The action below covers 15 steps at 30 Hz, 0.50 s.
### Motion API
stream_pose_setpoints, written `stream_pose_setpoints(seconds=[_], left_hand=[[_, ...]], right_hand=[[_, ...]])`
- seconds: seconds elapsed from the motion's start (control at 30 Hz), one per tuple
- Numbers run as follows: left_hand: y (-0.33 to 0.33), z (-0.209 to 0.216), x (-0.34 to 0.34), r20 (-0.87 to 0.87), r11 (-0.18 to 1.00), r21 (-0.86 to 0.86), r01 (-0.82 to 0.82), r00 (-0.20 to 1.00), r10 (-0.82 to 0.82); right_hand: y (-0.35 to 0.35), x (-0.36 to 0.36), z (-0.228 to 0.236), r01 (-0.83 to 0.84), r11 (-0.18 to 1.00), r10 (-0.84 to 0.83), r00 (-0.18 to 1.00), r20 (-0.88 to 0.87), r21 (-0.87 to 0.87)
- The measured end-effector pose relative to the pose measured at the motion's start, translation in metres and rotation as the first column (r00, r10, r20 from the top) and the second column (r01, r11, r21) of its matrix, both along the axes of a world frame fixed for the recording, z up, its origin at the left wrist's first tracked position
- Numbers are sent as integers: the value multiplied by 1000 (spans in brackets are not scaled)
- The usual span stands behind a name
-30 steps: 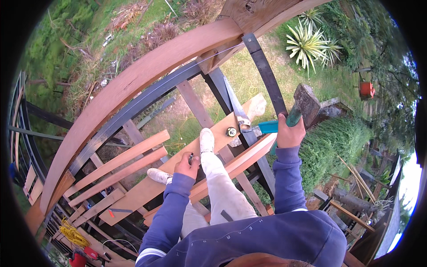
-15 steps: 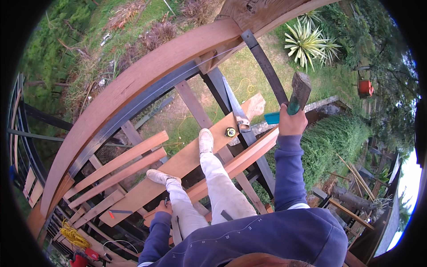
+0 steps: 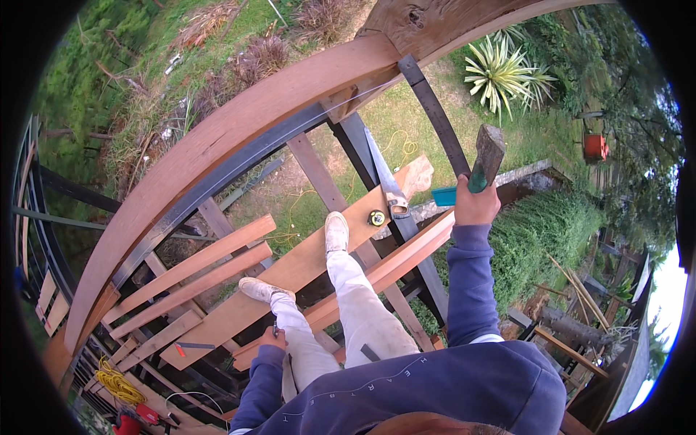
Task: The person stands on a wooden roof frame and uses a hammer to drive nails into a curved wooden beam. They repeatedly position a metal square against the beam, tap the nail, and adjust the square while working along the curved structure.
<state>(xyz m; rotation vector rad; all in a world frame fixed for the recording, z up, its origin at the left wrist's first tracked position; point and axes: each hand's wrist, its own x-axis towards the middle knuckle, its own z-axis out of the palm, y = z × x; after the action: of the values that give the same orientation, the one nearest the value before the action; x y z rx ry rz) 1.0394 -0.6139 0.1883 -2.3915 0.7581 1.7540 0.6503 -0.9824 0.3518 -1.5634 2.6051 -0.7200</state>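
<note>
My right hand (image 3: pixel 476 205) is closed around a flat-bladed tool (image 3: pixel 437 119). Its long dark blade runs up to the end of the curved beam (image 3: pixel 239 119), and a teal part shows left of the fist. A worn grey-brown block with a green end (image 3: pixel 488 156) rises from the same fist; whether it belongs to the tool I cannot tell. Beside my left thigh, my left hand (image 3: pixel 271 339) is closed on something small and dark, mostly hidden. A handsaw (image 3: pixel 388 181) and a tape measure (image 3: pixel 375 217) lie near the plank (image 3: pixel 304 250) under my feet.
I stand high on open framing, with grass (image 3: pixel 428 94) showing below. Loose boards (image 3: pixel 196 264) lie left of my feet. A small red-and-dark tool (image 3: pixel 190 348) rests on the plank. Coiled yellow cord (image 3: pixel 119 384) sits lower left, and a thick post (image 3: pixel 417 22) stands ahead.
My left hand has shifted slightly up and right, closer against my thigh. My right hand keeps its grip on the tool and has barely moved.
</note>
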Motion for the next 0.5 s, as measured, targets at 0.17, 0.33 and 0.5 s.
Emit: stream_pose_setpoints(seconds=[0.17,0.33,0.5], left_hand=[[14,-8,9,18,1000,21,-3,1000,2],[0,1,5,25,999,50,-9,1000,8],[-22,4,-20,-249,967,-223,-120,966,62]], right_hand=[[1,5,0,12,1000,-13,1000,-18,-19],[11,9,3,-1,999,3,999,51,-32],[104,25,1,-358,933,353,900,257,-25]])
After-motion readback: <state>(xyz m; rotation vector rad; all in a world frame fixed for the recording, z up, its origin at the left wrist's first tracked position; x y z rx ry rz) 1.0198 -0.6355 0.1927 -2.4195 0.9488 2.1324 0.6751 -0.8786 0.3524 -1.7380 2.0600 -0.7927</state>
